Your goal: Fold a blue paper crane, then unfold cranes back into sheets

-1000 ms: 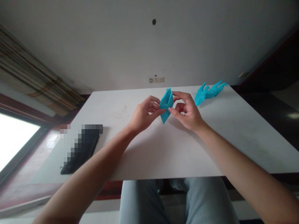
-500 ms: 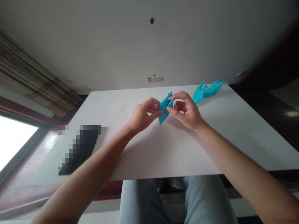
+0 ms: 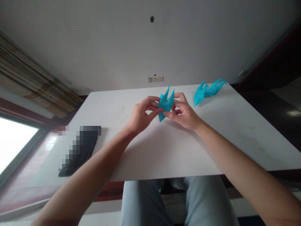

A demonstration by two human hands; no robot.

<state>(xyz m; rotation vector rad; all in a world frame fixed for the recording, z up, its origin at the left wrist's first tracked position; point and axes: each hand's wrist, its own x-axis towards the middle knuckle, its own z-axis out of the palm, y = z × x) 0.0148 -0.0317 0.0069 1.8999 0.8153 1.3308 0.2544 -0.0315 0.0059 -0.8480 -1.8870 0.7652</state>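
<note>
A blue origami crane point(image 3: 166, 105) is held above the middle of the table between my two hands, with pointed tips standing up. My left hand point(image 3: 144, 113) pinches its left side, thumb in front and fingers behind. On the crane's right side, my right hand point(image 3: 185, 113) grips with the thumb low in front and the other fingers behind, partly hidden by the paper. Two more blue folded paper cranes point(image 3: 199, 94) rest close together at the back right of the table.
The white table point(image 3: 152, 157) reaches from my lap to the wall, where sockets point(image 3: 155, 79) are fitted. A dark flat object point(image 3: 80, 157), partly pixelated, lies at the left beside my forearm. A curtain point(image 3: 30, 69) hangs at the far left.
The crane has turned and its tips now stand higher and wider apart. My right thumb and fingers have shifted lower and to the crane's right side. My left hand keeps its hold.
</note>
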